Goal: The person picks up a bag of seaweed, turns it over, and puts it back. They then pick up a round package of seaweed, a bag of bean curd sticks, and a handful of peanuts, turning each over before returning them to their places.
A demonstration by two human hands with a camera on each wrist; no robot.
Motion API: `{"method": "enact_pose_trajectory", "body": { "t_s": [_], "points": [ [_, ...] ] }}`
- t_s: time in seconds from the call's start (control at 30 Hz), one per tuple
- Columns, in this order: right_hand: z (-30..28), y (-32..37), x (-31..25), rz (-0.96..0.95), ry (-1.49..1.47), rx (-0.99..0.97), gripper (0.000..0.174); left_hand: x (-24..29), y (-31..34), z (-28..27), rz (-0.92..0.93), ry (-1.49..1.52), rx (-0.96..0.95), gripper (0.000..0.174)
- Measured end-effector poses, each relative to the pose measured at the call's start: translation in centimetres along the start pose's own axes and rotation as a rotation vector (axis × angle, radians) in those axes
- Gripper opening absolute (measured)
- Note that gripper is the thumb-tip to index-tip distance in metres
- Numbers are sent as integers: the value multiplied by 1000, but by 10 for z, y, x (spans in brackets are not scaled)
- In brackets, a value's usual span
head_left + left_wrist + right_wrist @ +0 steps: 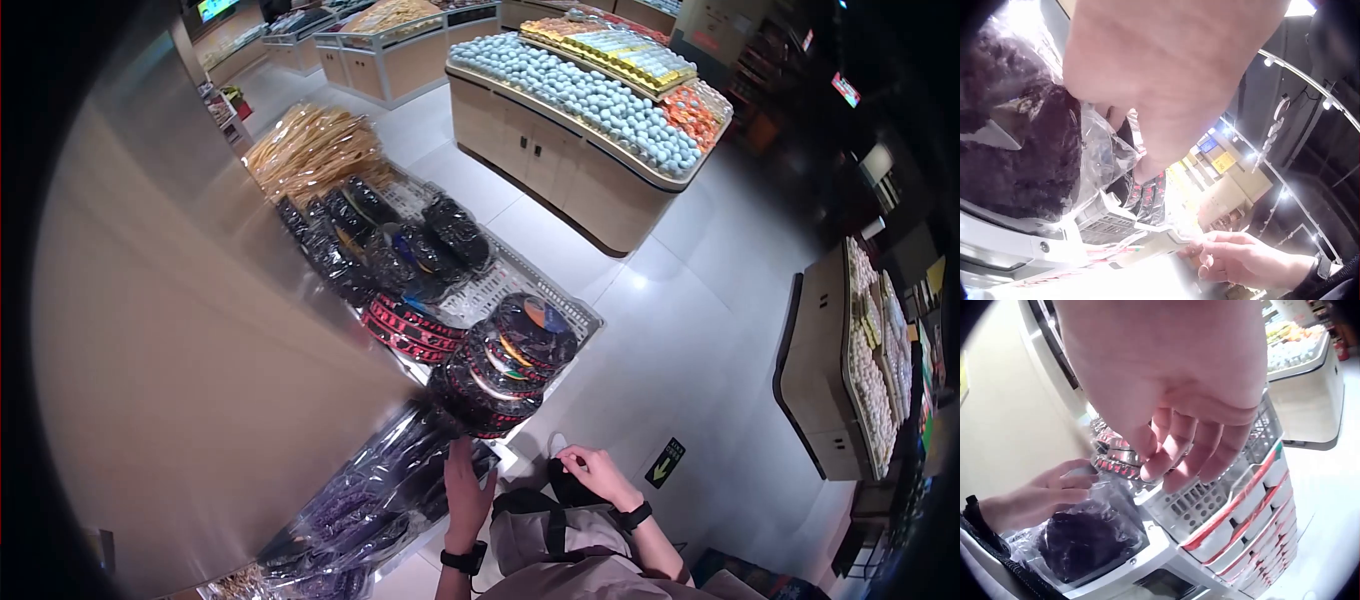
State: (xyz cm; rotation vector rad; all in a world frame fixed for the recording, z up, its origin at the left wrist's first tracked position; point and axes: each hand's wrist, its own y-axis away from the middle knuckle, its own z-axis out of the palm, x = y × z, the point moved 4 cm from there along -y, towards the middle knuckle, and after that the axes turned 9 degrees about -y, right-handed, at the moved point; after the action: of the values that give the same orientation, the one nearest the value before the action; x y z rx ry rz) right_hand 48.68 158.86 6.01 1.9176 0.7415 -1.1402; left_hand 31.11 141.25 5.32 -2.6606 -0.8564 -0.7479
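My left hand (466, 500) lies over clear-wrapped dark purple produce (1088, 540), its fingers extended along the plastic. In the left wrist view its fingertips reach the loose edge of the clear wrap (1107, 153). Just beyond these fingers stands a stack of round black packages (495, 375) with red patterned bands. My right hand (597, 474) hovers in front of my body, fingers loosely curled and nothing in them. The right wrist view shows that hand (1172, 394) in front of a grey plastic crate (1194, 509).
More black-wrapped packs (390, 240) and bagged yellowish sticks (315, 150) lie farther along the crates. A smooth beige panel (200, 330) borders them on the left. Across the aisle stands a display counter (560, 185) of pale blue eggs; another counter (825, 350) is at right.
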Motion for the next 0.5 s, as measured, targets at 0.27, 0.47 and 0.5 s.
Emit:
{"method": "enact_pose_trajectory", "body": {
  "t_s": [0.27, 0.47, 0.5],
  "points": [
    [-78, -8, 63, 14, 110, -103, 37, 88, -60, 39, 27, 106, 464, 79],
    [-196, -10, 83, -27, 227, -120, 49, 197, -140, 103, 160, 114, -75, 86],
    [-219, -9, 85, -25, 180, -79, 50, 214, -152, 117, 232, 49, -189, 85]
  ]
}}
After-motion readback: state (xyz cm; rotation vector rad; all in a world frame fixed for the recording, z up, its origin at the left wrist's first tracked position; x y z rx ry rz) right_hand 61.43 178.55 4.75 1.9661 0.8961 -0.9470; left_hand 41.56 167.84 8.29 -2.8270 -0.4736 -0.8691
